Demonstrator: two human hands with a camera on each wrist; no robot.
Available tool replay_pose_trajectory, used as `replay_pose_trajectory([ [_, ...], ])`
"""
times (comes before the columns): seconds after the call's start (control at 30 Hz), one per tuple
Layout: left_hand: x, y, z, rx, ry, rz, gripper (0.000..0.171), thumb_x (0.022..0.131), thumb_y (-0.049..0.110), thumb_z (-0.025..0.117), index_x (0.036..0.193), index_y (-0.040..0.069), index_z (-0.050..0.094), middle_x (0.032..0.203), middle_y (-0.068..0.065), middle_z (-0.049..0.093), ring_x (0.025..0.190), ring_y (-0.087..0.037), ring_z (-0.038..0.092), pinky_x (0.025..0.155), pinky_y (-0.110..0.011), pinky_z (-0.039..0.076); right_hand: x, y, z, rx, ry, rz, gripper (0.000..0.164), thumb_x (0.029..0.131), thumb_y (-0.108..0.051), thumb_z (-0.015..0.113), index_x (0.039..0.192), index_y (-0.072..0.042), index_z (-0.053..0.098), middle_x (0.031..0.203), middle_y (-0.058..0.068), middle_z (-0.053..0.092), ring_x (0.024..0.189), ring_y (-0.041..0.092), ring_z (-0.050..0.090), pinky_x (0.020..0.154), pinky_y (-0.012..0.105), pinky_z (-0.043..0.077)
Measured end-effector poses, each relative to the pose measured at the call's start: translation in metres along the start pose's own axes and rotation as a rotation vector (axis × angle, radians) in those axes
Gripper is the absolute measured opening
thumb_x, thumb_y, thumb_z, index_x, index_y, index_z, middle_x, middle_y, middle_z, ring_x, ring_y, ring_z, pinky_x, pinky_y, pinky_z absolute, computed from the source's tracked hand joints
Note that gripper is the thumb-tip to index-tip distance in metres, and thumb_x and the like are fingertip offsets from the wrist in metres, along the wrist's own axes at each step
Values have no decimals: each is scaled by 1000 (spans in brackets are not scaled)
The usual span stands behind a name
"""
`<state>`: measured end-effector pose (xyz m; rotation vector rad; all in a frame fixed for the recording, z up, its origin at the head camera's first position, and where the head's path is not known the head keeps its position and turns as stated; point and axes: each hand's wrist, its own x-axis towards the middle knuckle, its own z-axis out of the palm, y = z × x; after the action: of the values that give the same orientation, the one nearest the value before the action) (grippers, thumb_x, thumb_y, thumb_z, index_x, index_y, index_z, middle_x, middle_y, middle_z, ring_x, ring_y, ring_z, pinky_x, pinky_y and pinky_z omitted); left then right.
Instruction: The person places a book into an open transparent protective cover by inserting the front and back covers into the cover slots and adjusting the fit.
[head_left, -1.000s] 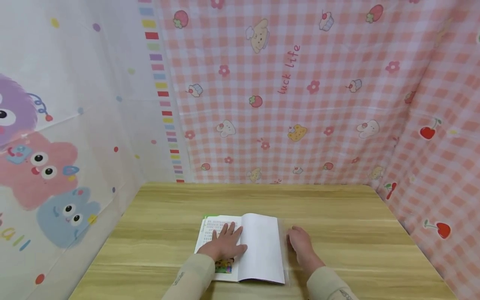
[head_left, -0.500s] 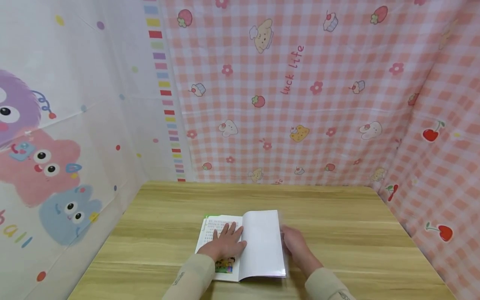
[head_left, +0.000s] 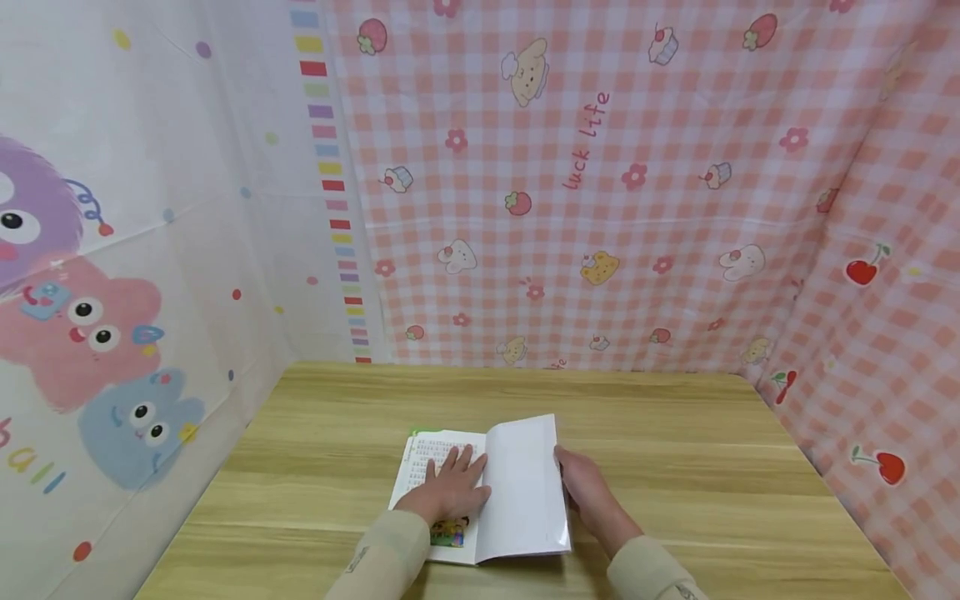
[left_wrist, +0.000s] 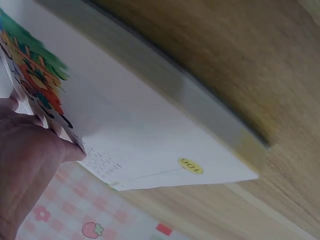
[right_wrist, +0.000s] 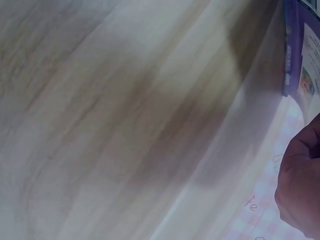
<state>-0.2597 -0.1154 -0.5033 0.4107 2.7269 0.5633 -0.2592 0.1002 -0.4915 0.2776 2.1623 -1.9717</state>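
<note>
An open book [head_left: 521,492] lies on the table, with print and a coloured picture on its left page and a blank white leaf on its right. My left hand [head_left: 447,490] rests flat with spread fingers on the left page; in the left wrist view that hand [left_wrist: 32,155] lies across the page near the picture. At the right edge of the book my right hand [head_left: 592,492] pinches the blank white cover leaf, which tilts up from the table. Its purple outer side [right_wrist: 296,45] shows in the right wrist view, above the curled right hand [right_wrist: 302,180]. The right fingertips are partly hidden.
The wood-grain table [head_left: 675,433] extends around the book on all sides. A pink checked cloth [head_left: 570,208] hangs behind its far edge, and a white cartoon cloth [head_left: 210,275] hangs on the left.
My right hand has moved left to the book's right edge and taken hold of the cover leaf. The leaf's outer edge has risen. My left hand stays on the left page.
</note>
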Motion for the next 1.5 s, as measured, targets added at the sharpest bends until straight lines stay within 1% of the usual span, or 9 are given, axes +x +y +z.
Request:
replay_pose_trajectory([
  [0.2, -1, 1, 2, -3, 34, 19, 55, 100, 31, 37, 150, 10, 31, 159, -17, 18, 142, -37, 7, 110, -68, 5, -5, -10, 6, -13, -46, -59, 37, 98, -17, 43, 108, 14, 62, 74, 6, 68, 66, 15, 64, 54, 27, 54],
  [0.43, 1, 11, 9, 28, 69, 59, 55, 99, 33, 37, 149, 10, 33, 157, -16, 24, 142, -36, 14, 109, -69, 9, -7, -25, 10, -71, 13, -116, 34, 96, -14, 44, 93, 12, 66, 66, 5, 66, 59, 14, 62, 50, 26, 53],
  [0.6, 3, 12, 13, 55, 96, 84, 61, 94, 34, 44, 148, 8, 34, 155, -16, 30, 140, -35, 20, 108, -69, 12, -9, -29, 13, -53, -10, -144, 34, 98, -18, 46, 111, 9, 64, 82, 12, 69, 68, 17, 65, 58, 31, 57],
  [0.73, 4, 11, 8, -67, 161, 108, 56, 95, 23, 48, 147, 6, 36, 149, -18, 40, 137, -36, 29, 108, -68, 16, -10, -30, 18, -29, -48, -180, 44, 99, -26, 49, 130, 4, 54, 102, 20, 68, 80, 20, 66, 66, 37, 58],
  [0.9, 7, 19, -6, -289, 404, 208, 41, 97, 3, 42, 138, -3, 47, 136, -23, 54, 125, -35, 46, 105, -56, 37, -14, -29, 25, -11, -112, -194, 55, 97, -39, 50, 134, 2, 51, 102, 21, 68, 78, 21, 66, 62, 34, 57],
  [1.03, 6, 32, -18, -467, 529, 237, 35, 102, 9, 40, 133, 2, 55, 132, -20, 58, 122, -32, 50, 101, -54, 43, -16, -24, 30, -19, -211, -211, 68, 98, -52, 38, 137, 3, 46, 104, 24, 66, 75, 20, 65, 64, 37, 59],
  [1.17, 4, 43, -27, -648, 452, 164, 46, 103, 39, 36, 136, 11, 53, 133, -13, 58, 120, -29, 51, 100, -55, 43, -17, -20, 35, -24, -316, -237, 72, 101, -53, 24, 143, 5, 38, 114, 31, 60, 80, 23, 65, 75, 49, 58],
  [1.27, 3, 46, -31, -659, 391, 109, 63, 96, 55, 40, 140, 11, 49, 133, -14, 57, 116, -29, 53, 94, -54, 47, -19, -18, 37, -39, -347, -241, 68, 103, -49, 23, 140, 6, 40, 117, 32, 58, 85, 26, 65, 80, 55, 56],
  [1.5, 1, 41, -36, -595, 353, 51, 47, 97, 33, 46, 133, 3, 54, 127, -20, 60, 104, -31, 59, 81, -48, 54, -23, -6, 39, -157, -368, -281, 47, 105, -26, 33, 136, 8, 44, 121, 35, 57, 101, 42, 60, 83, 59, 52],
])
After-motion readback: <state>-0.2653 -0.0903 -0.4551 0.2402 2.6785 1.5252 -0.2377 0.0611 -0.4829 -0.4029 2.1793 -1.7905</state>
